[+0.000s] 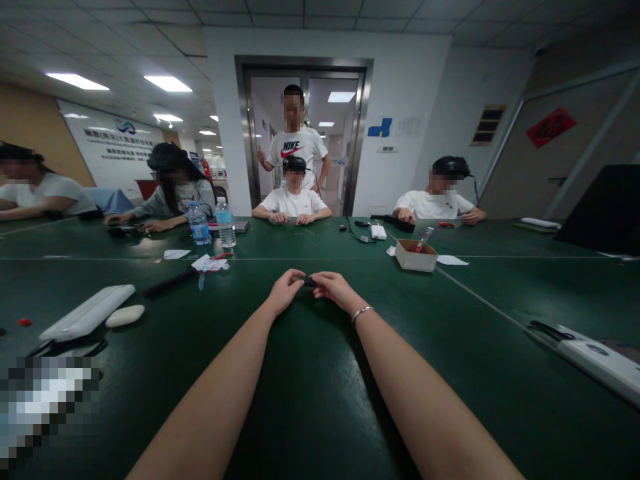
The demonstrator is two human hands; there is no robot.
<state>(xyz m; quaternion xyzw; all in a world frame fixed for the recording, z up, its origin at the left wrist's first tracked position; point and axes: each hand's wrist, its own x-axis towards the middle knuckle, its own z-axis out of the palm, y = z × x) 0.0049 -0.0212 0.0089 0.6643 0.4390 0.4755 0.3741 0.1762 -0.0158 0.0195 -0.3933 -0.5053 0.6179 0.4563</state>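
Both my arms reach forward over the dark green table. Between my hands is a small dark object, too small to name. My left hand has its fingers closed on the object's left end. From the other side, my right hand pinches its right end, with fingers pressed together. A silvery bracelet circles my right wrist. The fingers partly cover the object, so its full shape is hidden.
Left of my hands lie a black stick-like item, papers, a white case and a pale oval item. Two bottles stand beyond. A small box sits right. Several people are across the table.
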